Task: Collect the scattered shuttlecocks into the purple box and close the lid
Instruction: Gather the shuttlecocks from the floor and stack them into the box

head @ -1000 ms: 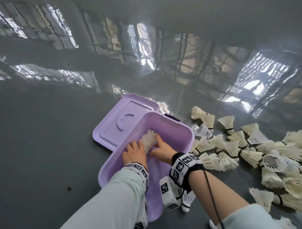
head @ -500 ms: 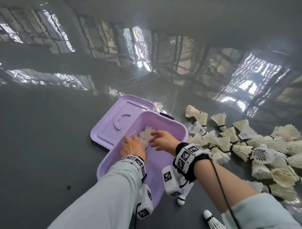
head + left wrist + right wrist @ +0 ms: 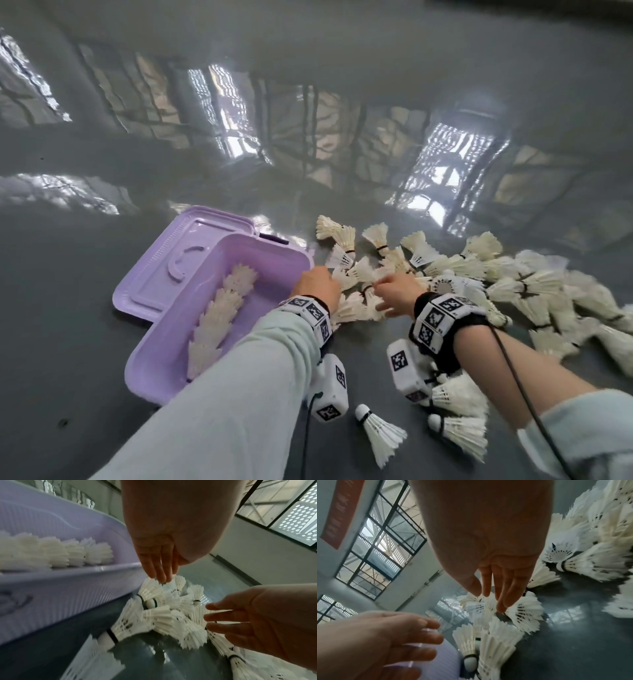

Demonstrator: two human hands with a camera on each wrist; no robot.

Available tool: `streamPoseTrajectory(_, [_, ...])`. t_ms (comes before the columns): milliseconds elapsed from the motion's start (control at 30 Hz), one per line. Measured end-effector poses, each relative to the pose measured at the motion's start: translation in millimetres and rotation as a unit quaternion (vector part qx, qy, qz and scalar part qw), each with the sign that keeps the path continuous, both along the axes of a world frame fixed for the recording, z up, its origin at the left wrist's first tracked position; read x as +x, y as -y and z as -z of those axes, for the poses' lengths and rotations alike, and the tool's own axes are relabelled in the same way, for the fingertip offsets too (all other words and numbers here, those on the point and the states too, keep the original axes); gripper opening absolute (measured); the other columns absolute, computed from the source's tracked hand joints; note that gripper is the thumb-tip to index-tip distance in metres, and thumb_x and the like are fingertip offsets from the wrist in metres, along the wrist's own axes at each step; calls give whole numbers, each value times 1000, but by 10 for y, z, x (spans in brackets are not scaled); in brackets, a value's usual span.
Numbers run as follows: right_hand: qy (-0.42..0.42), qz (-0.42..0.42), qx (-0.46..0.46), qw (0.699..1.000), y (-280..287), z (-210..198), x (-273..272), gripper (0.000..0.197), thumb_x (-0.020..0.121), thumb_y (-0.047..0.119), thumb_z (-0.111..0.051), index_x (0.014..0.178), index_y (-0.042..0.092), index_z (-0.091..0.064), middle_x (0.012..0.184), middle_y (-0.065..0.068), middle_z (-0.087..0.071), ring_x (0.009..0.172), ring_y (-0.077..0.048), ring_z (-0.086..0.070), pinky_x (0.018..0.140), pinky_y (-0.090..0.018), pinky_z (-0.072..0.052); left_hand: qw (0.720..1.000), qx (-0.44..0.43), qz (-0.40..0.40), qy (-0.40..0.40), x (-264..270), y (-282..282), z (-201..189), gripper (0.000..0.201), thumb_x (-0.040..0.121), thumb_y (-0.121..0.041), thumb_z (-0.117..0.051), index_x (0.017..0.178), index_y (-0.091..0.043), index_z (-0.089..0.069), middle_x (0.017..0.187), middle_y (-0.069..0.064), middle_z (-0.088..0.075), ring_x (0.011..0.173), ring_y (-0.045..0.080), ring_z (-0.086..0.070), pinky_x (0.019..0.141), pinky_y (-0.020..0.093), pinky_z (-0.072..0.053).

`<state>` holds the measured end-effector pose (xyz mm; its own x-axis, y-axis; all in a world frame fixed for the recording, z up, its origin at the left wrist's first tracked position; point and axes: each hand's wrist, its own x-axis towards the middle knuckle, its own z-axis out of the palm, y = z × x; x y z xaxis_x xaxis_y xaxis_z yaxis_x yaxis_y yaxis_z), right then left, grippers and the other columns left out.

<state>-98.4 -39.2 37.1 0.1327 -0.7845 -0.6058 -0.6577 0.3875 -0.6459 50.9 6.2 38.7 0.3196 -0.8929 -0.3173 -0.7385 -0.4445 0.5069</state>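
No readable writing shows, only black-and-white marker squares on your wristbands [image 3: 442, 315]. The purple box [image 3: 274, 263] sits open on the grey floor [image 3: 85, 325], its lid [image 3: 164, 270] flat beside it, with a nested row of white shuttlecocks [image 3: 219, 311] inside. Your left hand [image 3: 315, 284] and right hand [image 3: 397, 291] reach with fingers straight, grasping nothing, touching the scattered feather pile [image 3: 479, 274] just right of the box.

Glossy grey floor [image 3: 85, 308] under purple box [image 3: 274, 270], shuttlecocks [image 3: 534, 284].
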Motion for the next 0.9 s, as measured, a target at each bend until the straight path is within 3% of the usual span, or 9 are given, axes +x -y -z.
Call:
streamPoseTrajectory(133, [-4,-43,22,999,-93,142,-17,28,86,-5,-42,106,7,-59,76,-11,-55,78,-29,-60,71,-38,-53,996,48,64,-26,-255,10,283,25,91,-14,-47,105,-13,-68,115,10,-66,108,30,-59,93,34,-47])
streamPoseTrajectory(233, [-11,-56,18,998,-157,347,-4,28,82,2,-49,107,16,-53,90,-10,-57,82,-26,-59,74,-39,-55,987,117,105,13,-345,7,439,26,86,-18,-54,105,-16,-72,116,7,-66,111,29,-58,98,38,-46])
streamPoseTrajectory(300, [-21,-49,-6,999,-160,540,-4,26,79,13,-57,101,22,-48,102,-8,-56,92,-26,-59,83,-41,-55,981,150,110,56,-347,-18,546,41,76,-25,-57,115,-15,-66,123,9,-59,116,31,-54,99,42,-46])
streamPoseTrajectory(367, [-10,-45,-8,999,-167,608,17,28,82,12,-57,105,19,-43,96,-3,-53,92,-22,-55,88,-38,-50,969,176,141,96,-337,-69,648,54,73,-25,-57,126,-14,-56,131,9,-50,122,32,-48,102,42,-42])
streamPoseTrajectory(467, [8,-27,-23,999,-171,646,32,34,85,2,-53,116,10,-41,83,4,-48,87,-16,-50,83,-29,-46,964,135,185,135,-340,-104,766,44,84,-16,-55,127,-14,-45,135,9,-42,125,28,-46,101,42,-38])
streamPoseTrajectory(567, [16,-25,-59,998,-162,612,34,38,80,4,-60,115,13,-49,89,1,-55,84,-13,-53,69,-18,-44,980,56,135,136,-348,-57,725,43,85,-10,-52,123,-12,-34,124,9,-53,116,30,-52,95,42,-40])
streamPoseTrajectory(700, [24,-54,-126,990,-117,469,-14,20,76,11,-67,96,13,-69,79,4,-63,73,-9,-56,69,-20,-43,994,-15,86,61,-343,-20,633,59,88,-21,-56,137,-15,-24,122,12,-55,115,33,-53,96,43,-41])
streamPoseTrajectory(800, [56,-24,-167,984,-76,292,-96,7,81,17,-65,82,16,-72,65,7,-62,58,-3,-51,59,-16,-39,993,-74,80,44,-348,2,547,67,83,-23,-59,141,-15,-26,127,9,-48,118,30,-49,97,40,-38])
streamPoseTrajectory(900, [67,26,-225,972,3,65,-200,12,83,17,-60,82,14,-71,73,-1,-67,61,-9,-52,61,-24,-42,992,-103,66,2,-347,7,415,72,81,-20,-63,143,-15,-26,125,8,-41,115,28,-47,93,37,-39])
